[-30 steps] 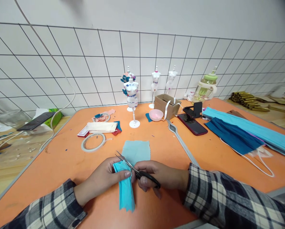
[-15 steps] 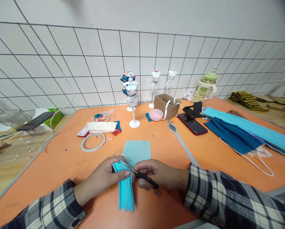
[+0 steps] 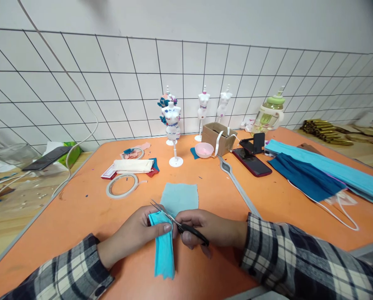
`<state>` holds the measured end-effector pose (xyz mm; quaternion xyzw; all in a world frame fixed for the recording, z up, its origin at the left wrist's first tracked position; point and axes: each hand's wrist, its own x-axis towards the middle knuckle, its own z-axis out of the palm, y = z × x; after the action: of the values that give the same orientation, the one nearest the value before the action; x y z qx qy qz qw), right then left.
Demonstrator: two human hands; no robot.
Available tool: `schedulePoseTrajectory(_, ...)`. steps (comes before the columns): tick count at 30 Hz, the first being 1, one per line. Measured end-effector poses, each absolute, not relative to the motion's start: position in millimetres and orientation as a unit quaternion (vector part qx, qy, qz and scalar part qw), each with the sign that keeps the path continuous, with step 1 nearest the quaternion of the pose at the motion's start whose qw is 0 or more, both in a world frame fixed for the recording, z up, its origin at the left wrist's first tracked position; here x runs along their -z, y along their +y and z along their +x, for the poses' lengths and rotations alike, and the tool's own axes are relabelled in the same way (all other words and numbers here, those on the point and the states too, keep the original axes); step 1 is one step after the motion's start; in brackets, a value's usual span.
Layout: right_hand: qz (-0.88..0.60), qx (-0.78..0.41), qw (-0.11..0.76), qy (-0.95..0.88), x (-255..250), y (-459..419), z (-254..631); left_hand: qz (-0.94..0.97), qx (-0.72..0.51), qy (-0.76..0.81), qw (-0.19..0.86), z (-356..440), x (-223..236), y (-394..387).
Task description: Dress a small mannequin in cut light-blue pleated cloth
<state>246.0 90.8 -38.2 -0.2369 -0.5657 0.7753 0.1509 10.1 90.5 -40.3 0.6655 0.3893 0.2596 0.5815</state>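
Observation:
Between the thumb and fingers of my left hand point(image 3: 147, 228) is a folded strip of bright turquoise fabric point(image 3: 164, 258), its jagged lower end hanging down. My right hand point(image 3: 201, 227) grips a pair of black-handled scissors point(image 3: 191, 232). Their blades point up and to the left across the top edge of the strip, and the tips stand slightly apart. Just beyond my hands, a pale blue-green square of cloth point(image 3: 181, 196) lies flat on the orange tabletop point(image 3: 80, 225). Some fingers of both hands are hidden behind the fabric and the handles.
White mini dress forms point(image 3: 173, 121) stand at the back, near a cardboard box point(image 3: 217, 139) and a pink bowl point(image 3: 204, 150). Tape rolls point(image 3: 122, 186) lie to the left. A phone point(image 3: 251, 161), blue fabric point(image 3: 308, 177) and a bottle point(image 3: 269, 114) are to the right.
The scissor blades have opened a little at the tips and shifted slightly. The turquoise strip has swung slightly left at its lower end. Both hands stay nearly in place.

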Motion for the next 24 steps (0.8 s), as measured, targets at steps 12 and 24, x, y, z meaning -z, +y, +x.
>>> schedulePoseTrajectory(12, -0.245, -0.769, 0.141, -0.573, 34.5, 90.4, 247.1, 0.662, -0.249, 0.393, 0.587, 7.8, 42.9, 90.2)
schedulePoseTrajectory(24, -0.233, -0.778, 0.139, -0.567, 39.5, 90.8, 246.0, 0.661, -0.253, 0.409, 0.576, 8.3, 43.0, 89.8)
